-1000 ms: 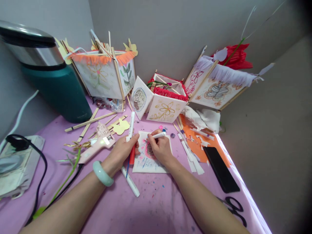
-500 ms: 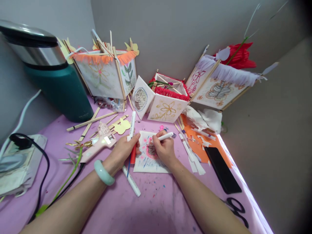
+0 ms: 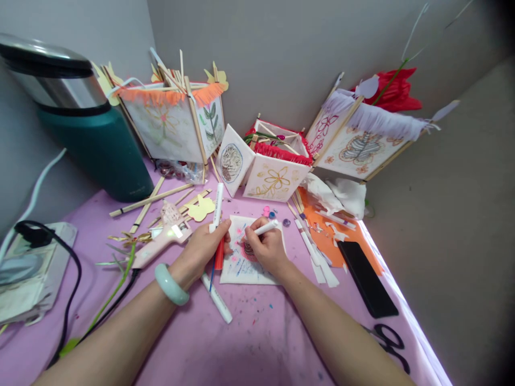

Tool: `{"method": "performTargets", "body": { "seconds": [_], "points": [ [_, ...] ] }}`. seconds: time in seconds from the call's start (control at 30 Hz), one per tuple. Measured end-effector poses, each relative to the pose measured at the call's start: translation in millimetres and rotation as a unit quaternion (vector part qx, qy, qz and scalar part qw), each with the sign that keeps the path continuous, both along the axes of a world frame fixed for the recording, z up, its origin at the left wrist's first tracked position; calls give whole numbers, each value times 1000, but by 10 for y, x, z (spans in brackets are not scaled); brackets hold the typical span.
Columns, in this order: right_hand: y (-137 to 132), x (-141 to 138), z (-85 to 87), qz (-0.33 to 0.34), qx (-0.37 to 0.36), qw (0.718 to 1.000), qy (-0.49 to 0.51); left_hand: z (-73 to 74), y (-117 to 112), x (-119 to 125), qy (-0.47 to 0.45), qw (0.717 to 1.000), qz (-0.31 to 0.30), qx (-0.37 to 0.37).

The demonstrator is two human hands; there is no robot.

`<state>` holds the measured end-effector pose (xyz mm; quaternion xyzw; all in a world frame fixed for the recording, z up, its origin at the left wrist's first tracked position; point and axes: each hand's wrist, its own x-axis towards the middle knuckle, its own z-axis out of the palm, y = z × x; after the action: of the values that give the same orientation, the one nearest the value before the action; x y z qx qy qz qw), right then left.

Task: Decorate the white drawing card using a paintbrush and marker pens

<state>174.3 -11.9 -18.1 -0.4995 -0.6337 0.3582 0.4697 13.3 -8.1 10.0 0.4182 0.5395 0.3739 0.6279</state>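
Observation:
A small white paper square (image 3: 241,268) with a pink and dark drawing lies on the purple table cover (image 3: 249,338). My right hand (image 3: 263,246) is closed round a white marker (image 3: 267,227), its tip down on the drawing. My left hand (image 3: 203,247), with a pale green bangle on its wrist, rests at the paper's left edge and grips several pens, among them a white marker (image 3: 218,206) pointing up and a red one (image 3: 219,257) under the fingers. Another white pen (image 3: 217,299) lies loose just below that hand.
Three paper lanterns stand at the back: orange-fringed (image 3: 173,120), red-fringed (image 3: 269,169), white-fringed (image 3: 358,139). A pink glue gun (image 3: 161,244) and wooden sticks (image 3: 148,201) lie left, beside a teal bin (image 3: 92,145). A black phone (image 3: 366,279) and scissors (image 3: 388,343) lie right, near the table edge.
My right hand has shifted slightly left and back over the drawing, and the marker's tilt has changed. My left hand has stayed put with its pens.

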Motion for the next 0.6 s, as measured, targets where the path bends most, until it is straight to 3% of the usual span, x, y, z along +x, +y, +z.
{"method": "performTargets", "body": {
  "seconds": [0.3, 0.6],
  "points": [
    [10, -6, 4, 0, 28, 994, -103, -5, 0, -5, 9, 1000, -3, 0],
    [19, -13, 22, -13, 42, 992, -118, -34, 0, -18, 11, 1000, -2, 7]
  ]
}}
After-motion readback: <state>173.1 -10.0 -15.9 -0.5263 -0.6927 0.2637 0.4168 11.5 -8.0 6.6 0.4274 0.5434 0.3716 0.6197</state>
